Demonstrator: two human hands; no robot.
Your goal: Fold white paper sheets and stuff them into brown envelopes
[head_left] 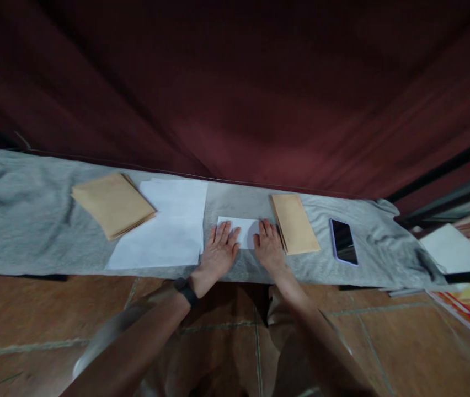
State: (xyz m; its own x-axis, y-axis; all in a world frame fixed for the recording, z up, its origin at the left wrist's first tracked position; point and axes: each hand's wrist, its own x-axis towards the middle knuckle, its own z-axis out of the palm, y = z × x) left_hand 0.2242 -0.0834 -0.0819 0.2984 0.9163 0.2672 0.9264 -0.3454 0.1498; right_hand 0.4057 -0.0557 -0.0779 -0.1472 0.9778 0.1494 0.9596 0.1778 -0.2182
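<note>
A small folded white paper [248, 229] lies flat on the grey cloth, directly in front of me. My left hand [219, 251] rests flat over its left end, fingers spread, with a dark watch on the wrist. Over the right end lies my right hand [268, 247], fingers stretched out and palm down. Just right of that hand is a stack of brown envelopes [297, 223]. White paper sheets [169, 226] are spread to the left of my left hand. A second brown envelope stack [113, 204] overlaps their left edge.
A phone [344, 241] with a purple edge lies at the right on the grey cloth [28, 220]. Dark red fabric [235, 99] hangs behind the narrow covered surface. Tiled floor [400, 342] shows below, and a white flat object [454, 248] stands at far right.
</note>
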